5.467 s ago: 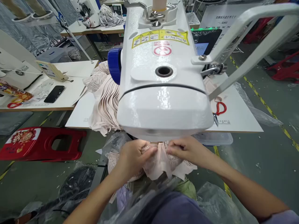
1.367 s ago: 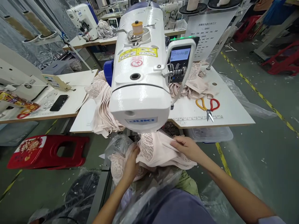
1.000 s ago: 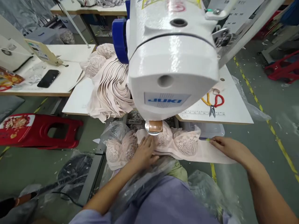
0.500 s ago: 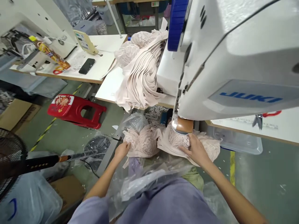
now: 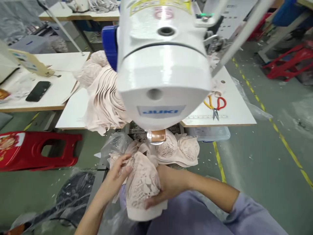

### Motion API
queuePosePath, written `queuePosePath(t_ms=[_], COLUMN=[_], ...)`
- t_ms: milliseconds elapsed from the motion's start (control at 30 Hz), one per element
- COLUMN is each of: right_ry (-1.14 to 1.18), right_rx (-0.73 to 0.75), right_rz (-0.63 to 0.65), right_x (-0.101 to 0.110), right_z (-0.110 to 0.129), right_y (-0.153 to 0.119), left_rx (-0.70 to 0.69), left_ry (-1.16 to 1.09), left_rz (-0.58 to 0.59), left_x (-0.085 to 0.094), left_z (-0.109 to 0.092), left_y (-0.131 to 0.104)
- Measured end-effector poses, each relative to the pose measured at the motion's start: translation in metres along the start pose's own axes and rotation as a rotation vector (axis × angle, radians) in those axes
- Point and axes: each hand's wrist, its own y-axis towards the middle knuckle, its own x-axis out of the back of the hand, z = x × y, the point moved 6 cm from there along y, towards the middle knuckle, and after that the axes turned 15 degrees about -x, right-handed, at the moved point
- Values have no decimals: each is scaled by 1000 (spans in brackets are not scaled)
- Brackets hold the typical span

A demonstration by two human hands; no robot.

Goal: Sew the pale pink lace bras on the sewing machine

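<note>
A pale pink lace bra (image 5: 144,186) is lifted in front of my body, below the sewing machine. My right hand (image 5: 168,182) grips it from the right, thumb over the lace cup and the other fingers hidden behind. On its left side, my left hand (image 5: 119,173) pinches the lace edge with thumb and fingers. Another lace bra section (image 5: 179,148) lies under the machine head, to the right of the brown and metal sewing end (image 5: 156,136). Whether the two sections are joined cannot be made out.
The white sewing machine (image 5: 163,71) fills the centre. A stack of pale pink bra pieces (image 5: 105,101) lies left of it. On the right tabletop are scissors (image 5: 215,106). A red stool (image 5: 61,148) and a phone (image 5: 38,91) are at the left.
My view has swung right. My right hand has left the piece beside the sewing end and come down to grip the left bra section, now raised and turned. My left hand remains on it.
</note>
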Motion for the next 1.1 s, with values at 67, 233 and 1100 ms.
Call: queuePosePath(t_ms=[67, 233, 1100], right_ry=[18, -32, 53], right_rx=[127, -89, -323], right_rz=[59, 97, -572], right_x=[7, 39, 128], right_z=[17, 5, -37], right_y=[-28, -85, -6], left_rx=[172, 176, -349], left_ry=[-281, -443, 280], left_rz=[207, 383, -175], left_x=[-31, -84, -22], left_z=[13, -8, -107], left_y=[9, 26, 111])
